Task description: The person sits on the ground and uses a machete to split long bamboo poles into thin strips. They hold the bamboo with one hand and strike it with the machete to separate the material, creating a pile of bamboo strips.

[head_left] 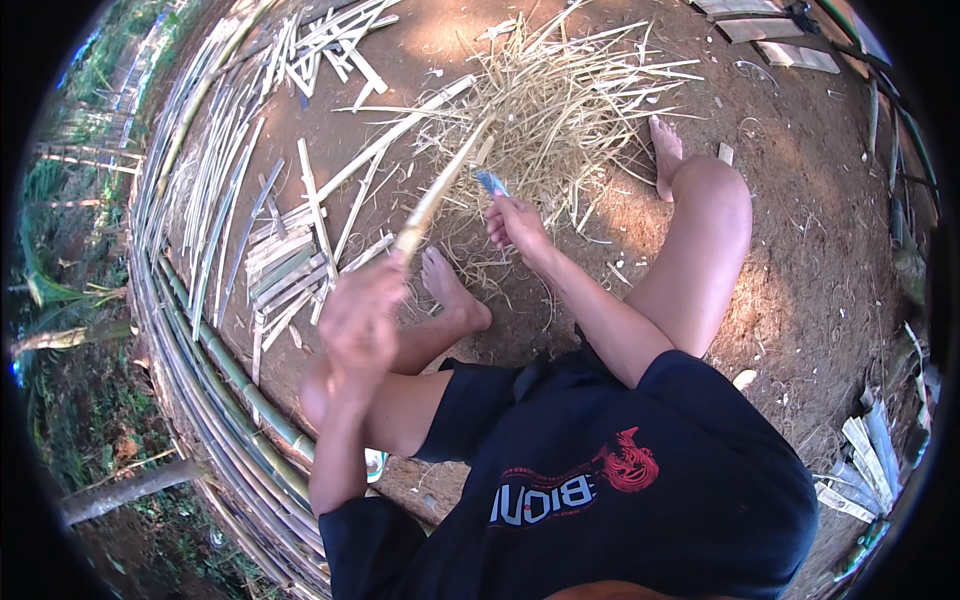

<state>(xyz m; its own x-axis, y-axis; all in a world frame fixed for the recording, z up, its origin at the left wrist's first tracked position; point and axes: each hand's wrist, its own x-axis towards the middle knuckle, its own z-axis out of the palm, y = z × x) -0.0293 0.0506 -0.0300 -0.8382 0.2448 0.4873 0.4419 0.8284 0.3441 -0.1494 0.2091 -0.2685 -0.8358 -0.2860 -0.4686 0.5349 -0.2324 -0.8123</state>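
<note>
My left hand [362,315], blurred by motion, is closed around the near end of a pale bamboo strip [440,193]. The strip slants up and away to the right, over a heap of thin bamboo shavings [560,110]. My right hand [518,224] is closed on what looks like a small knife [490,182] with a blue-grey part showing above the fingers. It is close to the strip's right side; whether the two touch I cannot tell. Between my feet and the heap, loose shavings lie on the soil.
Short split bamboo pieces [285,262] are piled left of my left foot. Long thin strips [215,170] and whole bamboo poles [230,365] run along the left side. More slats [340,45] lie at the far left, dry sheaths [865,460] at the near right.
</note>
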